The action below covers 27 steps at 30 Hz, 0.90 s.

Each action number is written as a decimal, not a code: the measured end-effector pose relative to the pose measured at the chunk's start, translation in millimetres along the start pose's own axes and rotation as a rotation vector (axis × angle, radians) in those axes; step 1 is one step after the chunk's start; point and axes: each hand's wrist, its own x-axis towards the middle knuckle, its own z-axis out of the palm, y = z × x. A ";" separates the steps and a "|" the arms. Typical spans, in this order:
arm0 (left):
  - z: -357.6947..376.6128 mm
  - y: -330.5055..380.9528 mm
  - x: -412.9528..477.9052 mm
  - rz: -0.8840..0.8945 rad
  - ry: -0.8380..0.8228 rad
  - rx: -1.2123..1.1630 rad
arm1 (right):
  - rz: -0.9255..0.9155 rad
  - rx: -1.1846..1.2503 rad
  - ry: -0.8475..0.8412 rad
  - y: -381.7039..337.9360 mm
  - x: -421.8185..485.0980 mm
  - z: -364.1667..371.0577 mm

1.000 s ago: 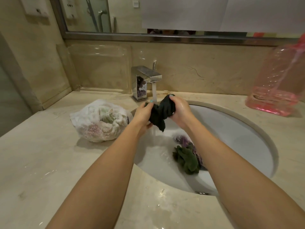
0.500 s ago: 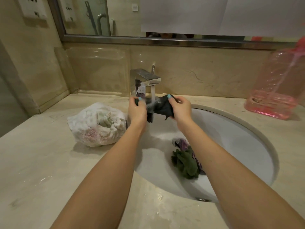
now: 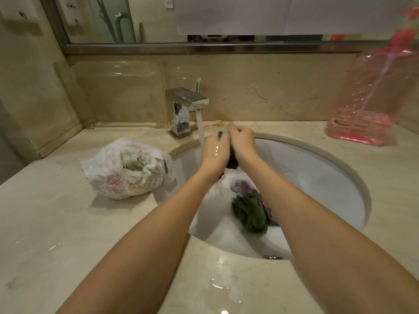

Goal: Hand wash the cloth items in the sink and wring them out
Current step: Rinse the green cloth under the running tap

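Stretched earlier, the small black cloth [image 3: 231, 161] is now bunched, gripped by left hand [image 3: 214, 152] and right hand [image 3: 243, 141]. Twist opposite ways, low over the white oval sink [image 3: 317, 173].

Likely bathroom: sink [image 3: 317, 177], faucet [image 3: 186, 103], mirror [image 3: 147, 19]

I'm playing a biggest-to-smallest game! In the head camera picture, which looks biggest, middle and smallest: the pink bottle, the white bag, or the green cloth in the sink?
1. pink bottle, biggest even though the picture's edge cuts it off
2. white bag
3. green cloth, clearly the smallest
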 end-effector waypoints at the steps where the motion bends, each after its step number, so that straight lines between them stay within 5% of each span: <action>1: -4.5 -2.0 7.8 -0.032 0.032 -0.007 | -0.024 0.002 -0.040 -3.6 -5.8 3.7; 6: -44.4 -17.2 37.2 -0.229 0.225 -0.242 | -0.178 -0.117 -0.255 -12.0 -31.3 40.3; 12: -40.4 -2.5 30.0 -0.053 0.122 -0.275 | 0.024 -0.128 -0.024 -5.0 -0.8 25.0; 17: -65.5 -20.8 35.6 0.026 0.146 -0.291 | 0.197 0.314 -0.288 -3.6 1.2 21.4; 21: -68.3 -27.8 41.3 0.070 0.095 -0.319 | 0.035 -0.160 -0.521 12.5 -6.9 9.8; 23: -67.9 -26.7 41.8 0.063 0.111 -0.321 | 0.045 -0.185 -0.587 17.6 -4.6 1.5; 27: -66.4 -25.7 41.9 -0.006 0.015 -0.357 | -0.118 -0.280 -0.460 19.5 6.3 -8.0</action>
